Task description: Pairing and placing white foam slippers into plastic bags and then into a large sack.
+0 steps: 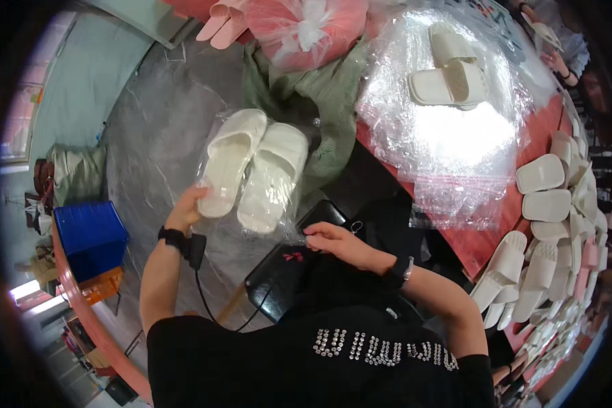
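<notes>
A pair of cream slide slippers (268, 178) lies side by side inside a clear plastic bag (289, 221), held up in front of me. My left hand (187, 209) is closed on the bag's left edge, by the heel of the left slipper. At the bag's lower right corner, the fingers of my right hand (343, 243) are pinched together on the thin plastic. Under the right hand is a black padded seat (265, 282) with a small pink-red scrap on it. Both wrists wear black bands, and a cable runs from the left one.
On the right, a red table (445, 234) bears a stack of clear bags (442, 153) with another cream pair (449, 85) on top. Many loose slippers (547, 204) pile along its far right. Green sacking (333, 115), a blue bin (92, 238) and another person's hand (557, 64) also show.
</notes>
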A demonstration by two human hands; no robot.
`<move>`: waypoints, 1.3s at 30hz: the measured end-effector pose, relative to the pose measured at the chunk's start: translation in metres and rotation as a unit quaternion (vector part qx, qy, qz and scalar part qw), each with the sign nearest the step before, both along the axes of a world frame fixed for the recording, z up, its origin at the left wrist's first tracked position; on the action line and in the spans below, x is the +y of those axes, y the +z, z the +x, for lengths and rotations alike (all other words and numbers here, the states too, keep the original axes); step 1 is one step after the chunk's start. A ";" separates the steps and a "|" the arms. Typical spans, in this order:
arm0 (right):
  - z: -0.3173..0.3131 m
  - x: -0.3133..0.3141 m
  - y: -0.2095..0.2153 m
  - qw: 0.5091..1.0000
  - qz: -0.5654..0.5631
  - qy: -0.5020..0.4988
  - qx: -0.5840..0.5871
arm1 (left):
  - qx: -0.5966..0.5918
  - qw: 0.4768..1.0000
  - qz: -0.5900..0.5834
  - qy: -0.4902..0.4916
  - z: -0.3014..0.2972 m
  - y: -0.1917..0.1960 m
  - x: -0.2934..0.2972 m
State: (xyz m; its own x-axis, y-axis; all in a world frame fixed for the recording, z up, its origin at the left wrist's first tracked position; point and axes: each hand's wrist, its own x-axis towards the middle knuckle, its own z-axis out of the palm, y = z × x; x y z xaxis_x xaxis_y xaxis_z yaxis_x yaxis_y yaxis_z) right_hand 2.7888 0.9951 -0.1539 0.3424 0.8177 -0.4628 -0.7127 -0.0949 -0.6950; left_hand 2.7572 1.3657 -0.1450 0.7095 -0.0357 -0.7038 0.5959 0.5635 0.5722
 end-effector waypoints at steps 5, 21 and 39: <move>0.014 -0.057 -0.018 0.994 -0.098 -0.052 0.001 | -0.010 0.998 0.005 -0.059 0.068 -0.057 -0.026; 0.007 -0.141 0.014 0.926 -0.303 -0.217 -0.061 | 0.149 0.973 0.167 0.049 0.242 -0.164 -0.176; 0.044 -0.229 0.023 0.825 -0.256 -0.489 -0.122 | -0.390 0.707 0.181 -0.561 0.180 0.034 -0.361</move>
State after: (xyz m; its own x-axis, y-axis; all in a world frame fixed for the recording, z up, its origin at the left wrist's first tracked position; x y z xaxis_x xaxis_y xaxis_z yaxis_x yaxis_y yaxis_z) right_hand 2.8331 0.7659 -0.1307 0.8562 -0.1855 -0.4822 -0.4681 0.1163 -0.8760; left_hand 2.9375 1.0045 -0.1112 0.5540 -0.8025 -0.2214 -0.0240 -0.2813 0.9593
